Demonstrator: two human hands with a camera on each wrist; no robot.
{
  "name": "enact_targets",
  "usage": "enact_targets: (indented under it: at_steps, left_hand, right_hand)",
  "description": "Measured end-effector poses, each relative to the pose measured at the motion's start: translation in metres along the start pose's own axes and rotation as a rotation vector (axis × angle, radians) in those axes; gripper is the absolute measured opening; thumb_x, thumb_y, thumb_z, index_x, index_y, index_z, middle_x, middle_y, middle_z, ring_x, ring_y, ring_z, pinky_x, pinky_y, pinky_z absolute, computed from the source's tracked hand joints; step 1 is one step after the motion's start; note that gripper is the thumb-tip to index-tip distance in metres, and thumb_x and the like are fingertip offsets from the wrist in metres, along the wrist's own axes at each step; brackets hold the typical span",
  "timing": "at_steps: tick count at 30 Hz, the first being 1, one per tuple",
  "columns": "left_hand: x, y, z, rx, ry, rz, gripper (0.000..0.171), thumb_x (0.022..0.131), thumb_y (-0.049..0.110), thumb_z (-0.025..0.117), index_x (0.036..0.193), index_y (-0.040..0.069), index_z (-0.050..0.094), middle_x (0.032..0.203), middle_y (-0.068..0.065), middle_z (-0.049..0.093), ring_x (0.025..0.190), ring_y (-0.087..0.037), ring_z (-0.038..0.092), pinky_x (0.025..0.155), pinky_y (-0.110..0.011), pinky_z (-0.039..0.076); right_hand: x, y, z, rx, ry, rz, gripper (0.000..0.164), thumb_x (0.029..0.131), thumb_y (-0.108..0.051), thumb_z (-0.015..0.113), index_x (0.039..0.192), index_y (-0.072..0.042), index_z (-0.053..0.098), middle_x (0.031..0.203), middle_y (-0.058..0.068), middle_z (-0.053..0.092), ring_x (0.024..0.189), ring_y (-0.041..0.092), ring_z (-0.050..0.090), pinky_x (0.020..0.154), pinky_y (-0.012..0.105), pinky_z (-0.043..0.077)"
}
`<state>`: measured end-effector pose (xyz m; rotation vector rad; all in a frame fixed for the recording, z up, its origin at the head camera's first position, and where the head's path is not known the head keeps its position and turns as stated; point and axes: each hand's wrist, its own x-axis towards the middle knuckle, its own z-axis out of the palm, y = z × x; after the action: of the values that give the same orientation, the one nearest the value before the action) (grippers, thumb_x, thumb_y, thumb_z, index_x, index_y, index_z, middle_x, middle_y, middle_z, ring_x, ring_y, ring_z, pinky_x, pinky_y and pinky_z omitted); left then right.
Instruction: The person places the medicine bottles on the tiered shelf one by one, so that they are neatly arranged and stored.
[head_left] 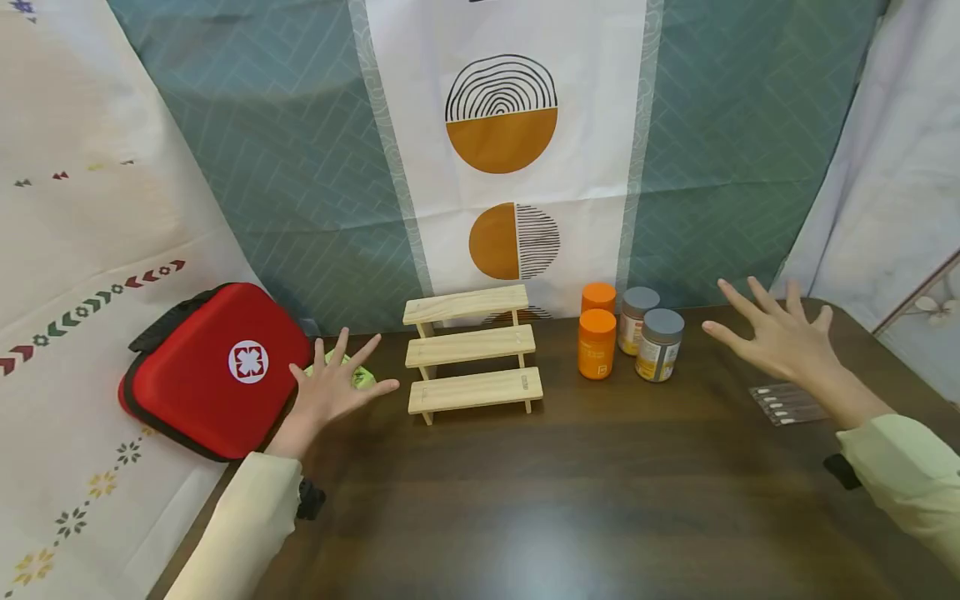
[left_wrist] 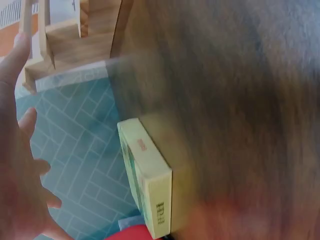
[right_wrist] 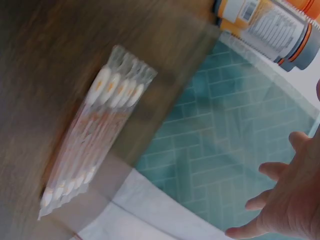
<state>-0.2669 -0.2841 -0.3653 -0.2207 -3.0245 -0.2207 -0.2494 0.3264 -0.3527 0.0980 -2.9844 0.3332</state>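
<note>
My left hand [head_left: 327, 390] is held up with its fingers spread, holding nothing. Behind it a pale green box [head_left: 363, 377] is partly hidden; the left wrist view shows this box [left_wrist: 156, 187] standing on the table. Just left of that hand lies a red zippered first-aid case [head_left: 195, 375] with a white cross emblem. On the other side, my right hand [head_left: 791, 346] is also raised, fingers spread and nothing in it. Near it on the table lies a clear pack of cotton swabs [head_left: 787, 404], seen larger in the right wrist view as swabs [right_wrist: 97, 135] with white tips.
A three-step wooden shelf [head_left: 475, 390] stands at the back middle of the dark table [head_left: 480, 500]. To its right are two orange bottles [head_left: 596, 354] and two grey-lidded bottles [head_left: 658, 358]. A patterned cloth [head_left: 300, 150] hangs behind the table.
</note>
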Motion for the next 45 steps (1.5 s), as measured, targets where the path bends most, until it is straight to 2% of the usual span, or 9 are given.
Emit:
enact_targets:
  at_steps: [9,18,22,25,28,31,36,41,45]
  left_hand:
    - [-0.011,0.02,0.016,-0.054,0.072,0.035,0.087,0.082,0.071,0.055,0.155,0.038,0.022,0.164,-0.02,0.01,0.144,-0.059,0.006,0.096,-0.086,0.013]
    - [-0.015,0.045,0.031,-0.19,0.014,0.056,0.093,0.081,0.068,0.062,0.156,0.038,0.016,0.164,-0.02,0.01,0.144,-0.058,0.007,0.099,-0.085,0.007]
    - [-0.016,0.048,0.037,-0.251,0.011,0.064,0.094,0.08,0.064,0.066,0.156,0.034,0.02,0.162,-0.023,0.015,0.143,-0.058,0.014,0.1,-0.083,0.014]
    - [-0.015,0.049,0.039,-0.314,0.017,0.082,0.095,0.079,0.06,0.07,0.156,0.029,0.023,0.16,-0.024,0.023,0.142,-0.055,0.025,0.103,-0.077,0.024]
    - [-0.014,0.051,0.041,-0.397,0.007,0.102,0.098,0.078,0.057,0.074,0.156,0.027,0.023,0.158,-0.02,0.029,0.142,-0.047,0.033,0.104,-0.068,0.034]
    - [-0.011,0.053,0.044,-0.497,-0.02,0.117,0.104,0.075,0.051,0.08,0.156,0.025,0.02,0.16,-0.014,0.029,0.144,-0.041,0.032,0.106,-0.064,0.035]
    - [-0.007,0.054,0.049,-0.653,-0.06,0.144,0.109,0.072,0.036,0.086,0.155,0.021,0.016,0.16,-0.018,0.025,0.143,-0.044,0.032,0.106,-0.063,0.035]
    - [-0.002,0.053,0.053,-0.765,-0.075,0.179,0.113,0.069,0.021,0.09,0.153,0.018,0.014,0.145,-0.026,0.044,0.127,-0.041,0.051,0.1,-0.056,0.043]
    - [0.001,0.05,0.057,-0.797,-0.076,0.191,0.115,0.068,0.013,0.09,0.153,0.015,0.013,0.134,-0.027,0.052,0.118,-0.036,0.056,0.097,-0.05,0.045]
  right_hand:
    - [-0.001,-0.03,0.005,0.026,0.053,-0.04,0.085,0.092,-0.069,0.041,0.158,-0.028,0.006,0.161,0.025,0.013,0.14,0.064,-0.001,0.094,0.087,0.003]
    - [0.003,-0.055,0.018,0.075,0.136,-0.051,0.086,0.085,-0.069,0.055,0.148,-0.012,0.037,0.153,0.029,0.031,0.141,0.059,0.017,0.097,0.084,0.008]
    - [0.004,-0.059,0.028,0.092,0.187,-0.051,0.083,0.083,-0.067,0.06,0.139,-0.008,0.047,0.147,0.028,0.04,0.138,0.056,0.024,0.095,0.085,0.011]
    - [0.005,-0.061,0.034,0.111,0.223,-0.054,0.08,0.082,-0.065,0.063,0.133,-0.006,0.052,0.14,0.028,0.045,0.133,0.055,0.03,0.095,0.085,0.012]
    - [0.006,-0.062,0.038,0.144,0.246,-0.037,0.077,0.082,-0.065,0.063,0.127,-0.003,0.054,0.134,0.03,0.048,0.127,0.056,0.035,0.095,0.085,0.01]
    - [0.006,-0.062,0.039,0.164,0.26,-0.017,0.076,0.083,-0.066,0.062,0.123,-0.002,0.055,0.129,0.032,0.048,0.121,0.058,0.037,0.095,0.085,0.009]
    - [0.008,-0.063,0.04,0.18,0.265,-0.008,0.076,0.082,-0.065,0.063,0.122,-0.001,0.055,0.127,0.031,0.047,0.119,0.057,0.037,0.096,0.084,0.01]
    - [0.008,-0.066,0.041,0.214,0.258,0.001,0.076,0.084,-0.062,0.063,0.124,0.001,0.054,0.126,0.031,0.046,0.116,0.055,0.04,0.093,0.08,0.018]
    - [0.009,-0.067,0.042,0.237,0.257,0.004,0.074,0.084,-0.06,0.064,0.124,0.003,0.054,0.127,0.031,0.047,0.115,0.053,0.042,0.09,0.075,0.023]
